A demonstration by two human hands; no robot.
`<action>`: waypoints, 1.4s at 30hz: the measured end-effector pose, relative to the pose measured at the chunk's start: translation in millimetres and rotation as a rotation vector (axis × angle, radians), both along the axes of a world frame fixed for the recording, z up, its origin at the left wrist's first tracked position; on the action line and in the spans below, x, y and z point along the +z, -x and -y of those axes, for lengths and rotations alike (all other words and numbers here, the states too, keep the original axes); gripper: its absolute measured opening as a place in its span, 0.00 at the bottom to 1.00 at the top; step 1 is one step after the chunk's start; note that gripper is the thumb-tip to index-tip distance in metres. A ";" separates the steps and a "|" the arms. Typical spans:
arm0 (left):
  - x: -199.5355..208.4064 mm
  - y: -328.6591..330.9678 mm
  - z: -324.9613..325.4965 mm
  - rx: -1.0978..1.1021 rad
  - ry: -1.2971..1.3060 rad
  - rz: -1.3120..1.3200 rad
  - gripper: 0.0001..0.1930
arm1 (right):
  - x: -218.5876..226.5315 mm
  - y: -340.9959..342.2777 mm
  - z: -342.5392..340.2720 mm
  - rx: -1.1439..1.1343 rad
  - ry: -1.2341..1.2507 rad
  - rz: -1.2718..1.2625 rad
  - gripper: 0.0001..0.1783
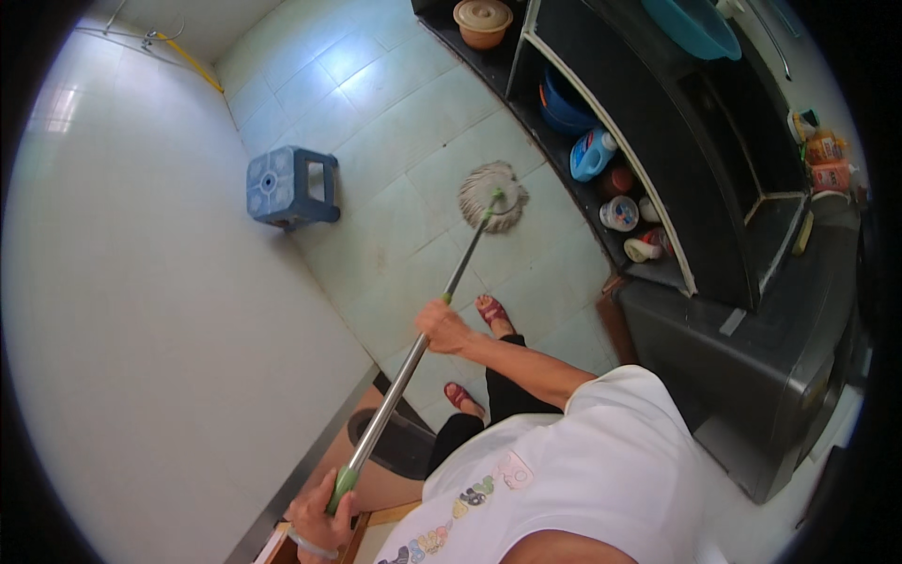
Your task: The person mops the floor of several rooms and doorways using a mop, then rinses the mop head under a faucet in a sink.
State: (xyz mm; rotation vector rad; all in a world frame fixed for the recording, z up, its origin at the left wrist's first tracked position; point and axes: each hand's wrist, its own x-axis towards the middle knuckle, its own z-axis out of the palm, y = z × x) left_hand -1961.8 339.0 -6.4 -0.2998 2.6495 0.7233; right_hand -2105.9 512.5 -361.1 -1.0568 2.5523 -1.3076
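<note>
I hold a mop with a metal handle (460, 268) in both hands. My right hand (440, 325) grips the shaft midway, just below a green collar. At the handle's top end, my left hand (319, 519), with a bracelet on the wrist, closes around the green grip. The pale string mop head (492, 195) rests on the light tiled floor (395, 141), close to the base of a dark shelf unit (658, 141). My feet in red sandals (490, 309) stand behind the mop head.
A blue plastic stool (286, 185) stands by the white wall (141, 310) on the left. The shelf unit holds a blue detergent bottle (592, 153), jars, a blue basin (693, 23) and a tan lidded pot (482, 21). A dark appliance (752, 376) sits at the right.
</note>
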 end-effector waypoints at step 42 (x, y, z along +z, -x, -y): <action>-33.4 -20.8 -15.5 -0.594 0.014 0.358 0.29 | -17.8 -136.9 -115.8 -0.374 -0.214 -0.055 0.08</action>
